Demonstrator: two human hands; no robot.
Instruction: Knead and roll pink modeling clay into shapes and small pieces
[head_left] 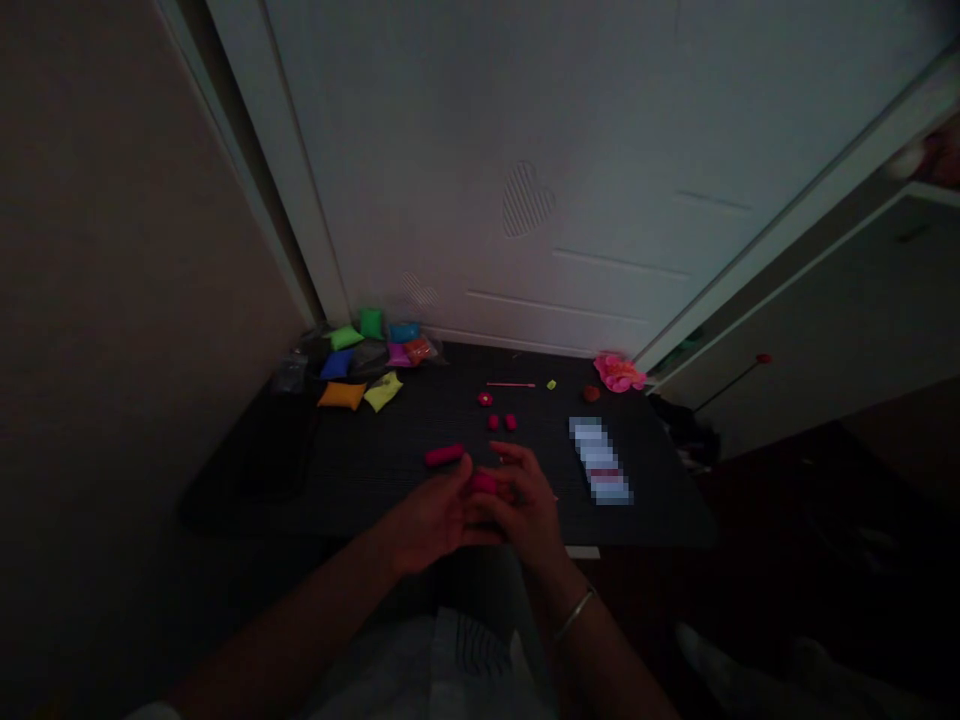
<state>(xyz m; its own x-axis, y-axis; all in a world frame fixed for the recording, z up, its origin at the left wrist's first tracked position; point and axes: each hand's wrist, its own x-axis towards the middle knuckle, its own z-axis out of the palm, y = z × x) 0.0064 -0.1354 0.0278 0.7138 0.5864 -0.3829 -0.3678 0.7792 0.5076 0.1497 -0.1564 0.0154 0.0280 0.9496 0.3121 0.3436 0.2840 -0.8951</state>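
A pinkish-red lump of modelling clay (484,484) is held between my two hands over the near edge of the dark table. My left hand (431,520) cups it from the left, its thumb along the top. From the right, my right hand (529,505) closes its fingers on the same lump, the index finger lifted a little. Just beyond the left thumb lies a red clay roll (444,456). Two small red clay pieces (502,423) sit side by side further back, with a small red flower shape with a pale centre (485,399) behind them.
Packets of coloured clay (343,396) are heaped at the table's back left. A thin pink stick (511,385), a yellow-green scrap (551,385), a brownish lump (591,394) and a pink ruffled flower (620,373) lie along the back. A lit phone (600,460) is at right.
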